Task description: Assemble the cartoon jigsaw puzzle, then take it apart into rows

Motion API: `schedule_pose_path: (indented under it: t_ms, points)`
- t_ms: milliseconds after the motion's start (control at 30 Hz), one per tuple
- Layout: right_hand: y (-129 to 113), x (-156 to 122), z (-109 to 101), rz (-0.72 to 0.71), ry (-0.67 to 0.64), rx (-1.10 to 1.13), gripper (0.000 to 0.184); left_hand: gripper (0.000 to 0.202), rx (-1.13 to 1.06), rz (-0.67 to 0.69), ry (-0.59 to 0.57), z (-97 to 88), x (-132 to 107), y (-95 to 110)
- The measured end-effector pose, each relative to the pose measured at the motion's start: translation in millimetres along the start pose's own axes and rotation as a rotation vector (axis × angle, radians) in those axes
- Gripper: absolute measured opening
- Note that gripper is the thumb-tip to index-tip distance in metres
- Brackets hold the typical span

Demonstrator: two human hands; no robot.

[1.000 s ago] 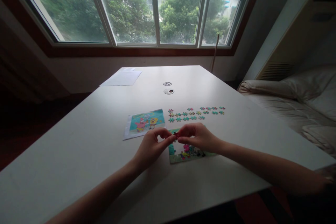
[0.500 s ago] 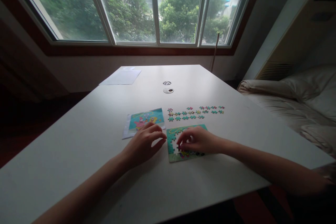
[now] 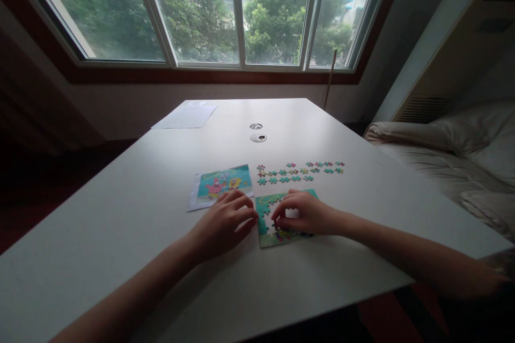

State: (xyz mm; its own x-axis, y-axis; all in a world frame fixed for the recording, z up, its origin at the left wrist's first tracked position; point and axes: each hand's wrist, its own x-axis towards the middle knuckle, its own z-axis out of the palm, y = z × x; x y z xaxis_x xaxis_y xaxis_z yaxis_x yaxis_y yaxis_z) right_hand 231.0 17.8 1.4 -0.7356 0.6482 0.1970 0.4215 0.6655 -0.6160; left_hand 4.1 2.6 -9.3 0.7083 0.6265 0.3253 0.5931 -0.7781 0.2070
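Observation:
A jigsaw puzzle board [image 3: 267,241] with a green border lies on the white table, part of its middle showing white. Over that white area my right hand [image 3: 301,213] is closed in a pinch on a small dark puzzle piece [image 3: 274,223], mostly hidden by the fingertips. Loosely bent, my left hand [image 3: 231,220] has its fingertips at the board's left edge; nothing shows in it. Behind it lies a picture sheet [image 3: 221,182] of cartoon figures on blue-green. Several loose puzzle pieces [image 3: 284,179] are laid out in rows beyond the board.
White paper [image 3: 185,116] lies at the table's far left corner. Two round fittings [image 3: 258,138] are set in the tabletop [image 3: 120,214]. A pale sofa [image 3: 434,155] stands to the right, and a window [image 3: 209,10] is beyond the table.
My left hand has shifted slightly right against the board's edge, and the gap between its thumb and index finger has narrowed. My right hand stays pinched over nearly the same spot.

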Motion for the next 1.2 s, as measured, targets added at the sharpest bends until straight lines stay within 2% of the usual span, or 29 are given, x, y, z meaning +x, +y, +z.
schedule_pose_path:
  t_ms: [200,433,600,700,800,900,1100,1200]
  points:
    - [1.5,-0.8,0.0,0.081,-0.057,0.075,0.014,0.016,0.016,0.013,-0.012,-0.6,-0.5,1.3]
    - [3.2,-1.3,3.6,-0.015,-0.023,-0.028,0.009,0.017,0.018,0.023,-0.007,-0.8,0.4,3.2]
    - [7.2,-1.7,2.8,0.008,-0.001,-0.079,0.012,0.015,0.000,0.033,-0.039,-0.4,0.1,8.8]
    - [10.6,-2.4,-7.9,0.001,-0.006,-0.118,0.009,0.017,-0.014,0.040,-0.068,0.5,-0.5,13.8]
    - [16.5,-4.2,-25.9,-0.004,-0.110,-0.148,0.010,0.021,-0.028,0.067,-0.090,1.4,0.1,21.5]
    - [29.7,-5.5,-45.3,0.062,-0.175,-0.177,0.012,0.028,-0.039,0.098,-0.102,2.0,1.3,30.7]
    - [75.3,-6.4,-75.9,0.277,0.058,-0.293,0.017,0.038,-0.054,0.142,-0.185,3.5,1.7,39.7]
    - [95.3,-9.0,-87.3,0.340,0.120,-0.339,0.019,0.040,-0.065,0.130,-0.215,4.0,1.5,39.9]
